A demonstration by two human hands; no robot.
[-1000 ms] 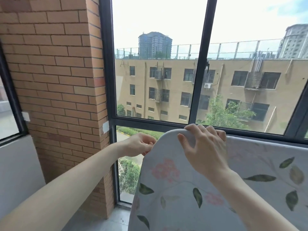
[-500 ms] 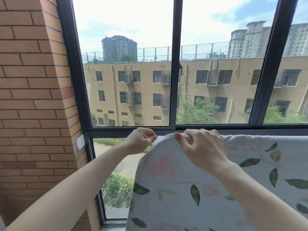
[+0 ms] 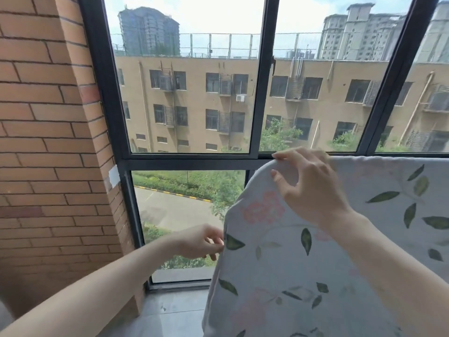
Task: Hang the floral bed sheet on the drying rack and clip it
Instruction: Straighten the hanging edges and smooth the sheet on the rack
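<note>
The floral bed sheet point(image 3: 279, 276), pale with pink flowers and green leaves, hangs draped over a bar that it hides completely. My right hand point(image 3: 308, 188) rests on the sheet's top left corner, its fingers curved over the fold with the thumb below. Lower down, my left hand point(image 3: 201, 242) pinches the sheet's left hanging edge. The drying rack itself is covered by the cloth, and no clip is visible.
A large black-framed window point(image 3: 261, 93) stands right behind the sheet. A brick pillar point(image 3: 48, 142) fills the left side. Grey floor tiles point(image 3: 170, 310) show below, between the pillar and the sheet.
My left hand has dropped from the sheet's top corner down to its left hanging edge. My right hand stays on the top fold. The view has shifted to the right.
</note>
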